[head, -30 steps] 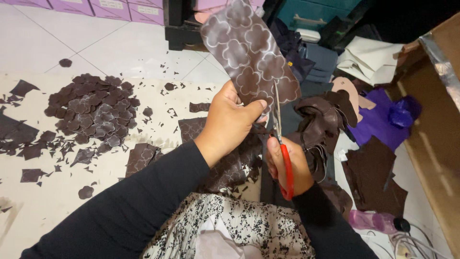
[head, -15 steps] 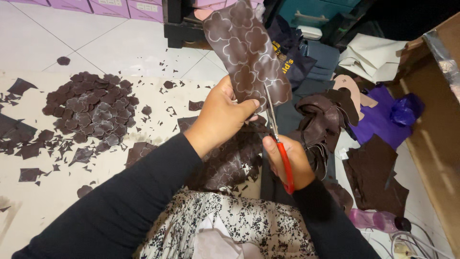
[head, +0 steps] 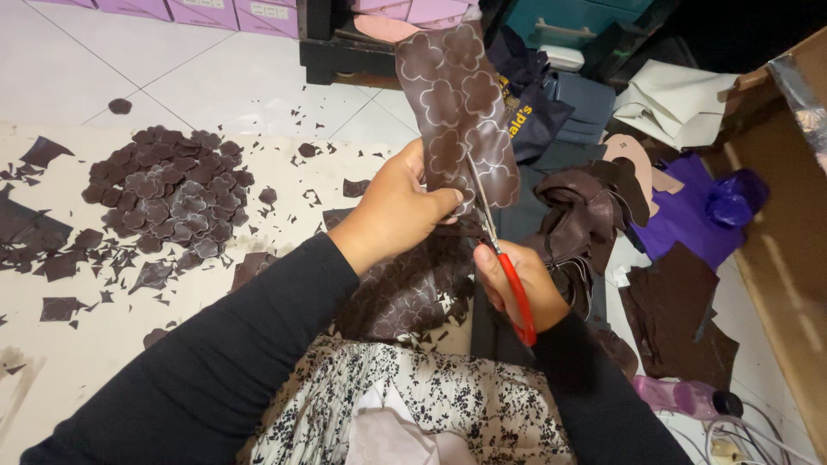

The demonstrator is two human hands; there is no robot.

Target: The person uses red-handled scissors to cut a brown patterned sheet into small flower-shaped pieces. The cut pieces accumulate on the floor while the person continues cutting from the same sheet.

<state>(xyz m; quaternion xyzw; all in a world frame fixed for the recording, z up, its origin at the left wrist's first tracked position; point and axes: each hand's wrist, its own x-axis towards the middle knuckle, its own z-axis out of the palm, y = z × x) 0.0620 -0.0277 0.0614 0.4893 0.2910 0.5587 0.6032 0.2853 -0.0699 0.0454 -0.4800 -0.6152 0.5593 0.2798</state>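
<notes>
The strip [head: 461, 112] of brown fabric with drawn flowers stands up above the lap, the right hand [head: 517, 284] closed on red scissors [head: 504, 258] cutting its lower edge, the left hand [head: 392, 211] pinching it, a pile of cut flowers [head: 168, 194] farther left.

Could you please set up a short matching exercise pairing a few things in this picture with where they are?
Things:
1. scissors
2. strip
3. flower pile
4. bottle

Places:
A. floor mat, left of the arms
B. left hand
C. floor, lower right
D. right hand

Pairs: 1-D, 2-B, 3-A, 4-C
</notes>
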